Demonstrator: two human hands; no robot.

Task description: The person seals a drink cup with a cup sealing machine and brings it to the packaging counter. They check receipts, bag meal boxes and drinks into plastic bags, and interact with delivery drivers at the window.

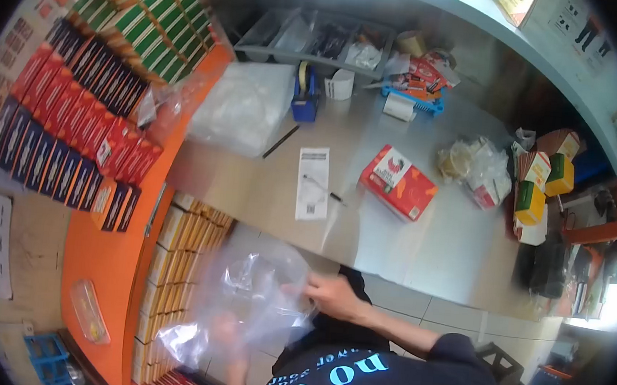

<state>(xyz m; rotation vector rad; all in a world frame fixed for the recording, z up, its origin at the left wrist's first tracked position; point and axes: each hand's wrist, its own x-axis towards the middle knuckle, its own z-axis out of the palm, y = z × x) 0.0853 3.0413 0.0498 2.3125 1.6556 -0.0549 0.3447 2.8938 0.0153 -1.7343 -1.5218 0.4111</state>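
Note:
A clear plastic bag (253,279) hangs in front of my body, below the counter's front edge. My right hand (332,296) is closed, its fingers pinching the bag's right edge. At the bag's lower left, my left hand (227,330) is blurred by motion and partly covered by the shiny plastic, so its grip does not show. On the metal counter (249,195) beyond them lie a red box with a rooster picture (399,183), a printed paper slip (313,184) and a black pen (336,198).
Red and dark blue boxes (72,128) line the orange shelf at left, with yellowish boxes (178,254) beneath. A stack of plastic bags (243,106), a blue tape dispenser (305,93), a grey divided tray (322,40) and a blue basket (430,100) stand toward the back.

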